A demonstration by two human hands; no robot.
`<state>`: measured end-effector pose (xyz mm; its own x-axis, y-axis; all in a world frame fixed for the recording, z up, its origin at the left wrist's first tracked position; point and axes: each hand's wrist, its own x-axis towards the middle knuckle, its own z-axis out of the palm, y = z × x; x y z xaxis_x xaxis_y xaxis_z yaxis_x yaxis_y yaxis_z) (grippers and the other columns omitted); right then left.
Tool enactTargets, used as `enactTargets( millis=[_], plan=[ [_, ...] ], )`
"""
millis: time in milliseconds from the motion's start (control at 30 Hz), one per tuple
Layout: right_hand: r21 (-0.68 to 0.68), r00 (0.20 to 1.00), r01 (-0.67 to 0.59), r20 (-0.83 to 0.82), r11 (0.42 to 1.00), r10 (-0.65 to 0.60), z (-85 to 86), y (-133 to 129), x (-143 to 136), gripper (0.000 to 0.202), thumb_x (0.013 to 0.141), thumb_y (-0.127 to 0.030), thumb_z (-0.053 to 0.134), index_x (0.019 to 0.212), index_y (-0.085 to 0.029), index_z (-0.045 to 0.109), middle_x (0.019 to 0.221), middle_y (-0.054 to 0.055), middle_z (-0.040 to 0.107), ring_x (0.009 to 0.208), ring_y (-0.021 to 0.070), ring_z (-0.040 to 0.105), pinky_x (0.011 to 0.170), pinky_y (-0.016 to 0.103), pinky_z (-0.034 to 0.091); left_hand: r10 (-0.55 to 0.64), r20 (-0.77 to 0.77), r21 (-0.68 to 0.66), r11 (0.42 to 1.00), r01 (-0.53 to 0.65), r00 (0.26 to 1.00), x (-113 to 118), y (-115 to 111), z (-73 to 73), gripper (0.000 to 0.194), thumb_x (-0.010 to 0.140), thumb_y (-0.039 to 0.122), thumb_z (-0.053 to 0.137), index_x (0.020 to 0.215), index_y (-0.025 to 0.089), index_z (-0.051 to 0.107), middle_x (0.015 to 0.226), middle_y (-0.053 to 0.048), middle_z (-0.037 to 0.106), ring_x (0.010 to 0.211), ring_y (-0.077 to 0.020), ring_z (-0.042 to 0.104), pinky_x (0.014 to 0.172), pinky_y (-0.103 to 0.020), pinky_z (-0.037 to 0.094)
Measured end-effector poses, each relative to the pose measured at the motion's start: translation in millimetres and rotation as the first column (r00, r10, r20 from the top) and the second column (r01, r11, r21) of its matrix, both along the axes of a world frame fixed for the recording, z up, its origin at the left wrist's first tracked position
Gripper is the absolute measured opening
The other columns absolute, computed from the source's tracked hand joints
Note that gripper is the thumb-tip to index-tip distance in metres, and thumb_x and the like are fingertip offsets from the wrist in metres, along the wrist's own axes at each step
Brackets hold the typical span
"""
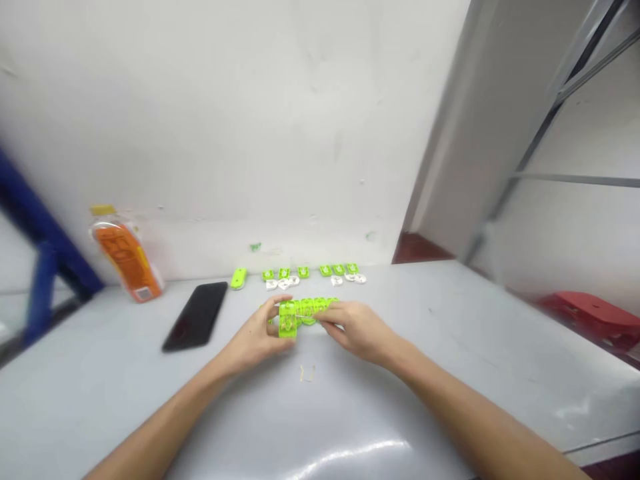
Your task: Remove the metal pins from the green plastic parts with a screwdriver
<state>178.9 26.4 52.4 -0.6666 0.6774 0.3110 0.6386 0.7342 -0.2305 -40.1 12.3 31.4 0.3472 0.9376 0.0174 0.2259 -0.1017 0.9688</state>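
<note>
My left hand (264,333) grips a bright green plastic casing (287,320) by its edges, its inner side turned toward me. My right hand (353,327) is closed on a thin, light rod-like tool (304,316) that points left at the casing; its exact kind is too small to tell. Just behind both hands stands a row of similar green casings (320,305), partly hidden by the fingers. Two small pale strips (307,373) lie on the table in front of the hands.
Small green shells (284,273) and white pieces (284,283) line the grey table (400,413) near the wall, beside a closed green piece (239,278). A black phone (196,317) and an orange-labelled bottle (125,257) are at left. A red stool (597,317) stands right.
</note>
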Motion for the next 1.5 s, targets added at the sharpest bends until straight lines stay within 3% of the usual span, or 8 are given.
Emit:
enactTargets(
  millis=[267,500,733,967,1100,1267,1367,1500],
  plan=[
    [-0.011,1.000,-0.031,-0.002,0.999,0.031,-0.1,-4,-3,0.028,0.087,-0.017,0.042,0.099,-0.024,0.066,0.086,0.004,0.067,0.074,0.0165,0.057,0.064,0.026,0.039,0.046,-0.057,0.075,0.996,-0.042,0.997,7,-5,-1.6,0.048,0.079,0.036,0.054,0.122,0.024,0.037,0.111,-0.009,0.057,0.067,-0.0145,0.064,0.047,-0.022,0.043],
    [-0.261,0.964,-0.095,-0.265,0.961,0.023,-0.8,4,2,0.024,0.084,-0.019,0.047,0.093,-0.022,0.069,0.080,0.000,0.069,0.066,0.0129,0.057,0.060,0.023,0.040,0.057,-0.042,0.034,0.998,-0.056,0.997,7,-8,4.3,0.053,0.078,0.035,0.056,0.125,0.021,0.037,0.084,-0.005,0.063,0.069,-0.0165,0.062,0.049,-0.022,0.042],
    [-0.427,0.947,-0.105,-0.318,0.898,-0.040,-6.6,10,6,0.024,0.082,-0.020,0.048,0.092,-0.021,0.070,0.082,0.001,0.069,0.068,0.0133,0.058,0.059,0.023,0.041,0.069,-0.029,0.026,0.997,-0.068,0.997,8,-8,0.7,0.055,0.076,0.035,0.058,0.125,0.023,0.039,0.110,-0.011,0.058,0.069,-0.0167,0.064,0.045,-0.022,0.042],
    [-0.538,0.934,-0.109,-0.344,0.836,-0.099,-5.1,11,5,0.026,0.082,-0.024,0.048,0.097,-0.020,0.068,0.081,0.001,0.069,0.059,0.0109,0.052,0.052,0.022,0.038,0.095,0.007,0.036,0.995,-0.095,0.995,9,-9,4.1,0.056,0.075,0.034,0.059,0.126,0.022,0.039,0.108,-0.011,0.060,0.067,-0.0169,0.065,0.046,-0.023,0.043],
    [-0.595,0.947,-0.166,-0.320,0.786,-0.042,-6.3,13,7,0.029,0.083,-0.024,0.046,0.105,-0.021,0.065,0.081,0.001,0.067,0.053,0.0089,0.049,0.051,0.022,0.039,0.064,-0.022,0.017,0.998,-0.064,0.998,10,-11,6.6,0.056,0.076,0.034,0.058,0.127,0.022,0.039,0.107,-0.011,0.062,0.073,-0.0183,0.065,0.048,-0.022,0.043],
    [-0.510,0.961,-0.193,-0.272,0.838,0.055,-4.8,6,4,0.027,0.082,-0.020,0.047,0.104,-0.021,0.063,0.085,0.002,0.066,0.071,0.0124,0.056,0.064,0.024,0.042,0.028,-0.085,0.028,0.999,-0.025,0.996,14,-15,2.0,0.059,0.076,0.036,0.058,0.130,0.022,0.038,0.095,-0.009,0.066,0.079,-0.0212,0.065,0.058,-0.026,0.047],
    [-0.445,0.978,-0.150,-0.196,0.883,0.068,-4.0,1,-2,0.020,0.085,-0.029,0.047,0.085,-0.018,0.064,0.069,-0.001,0.060,0.059,0.0103,0.049,0.054,0.022,0.036,0.026,-0.118,0.068,0.998,-0.018,0.993,16,-16,-2.8,0.061,0.076,0.040,0.058,0.131,0.023,0.038,0.085,-0.006,0.067,0.077,-0.0215,0.065,0.055,-0.025,0.046],
    [-0.386,0.991,-0.052,-0.136,0.921,-0.001,-6.9,-4,-10,0.036,0.085,-0.044,0.047,0.065,-0.016,0.057,0.055,-0.003,0.050,0.050,0.0075,0.040,0.046,0.021,0.026,0.037,-0.181,0.133,0.991,-0.012,0.983,21,-19,-6.3,0.055,0.077,0.039,0.056,0.129,0.025,0.041,0.080,-0.002,0.065,0.051,-0.0126,0.055,0.044,-0.021,0.037]
  ],
)
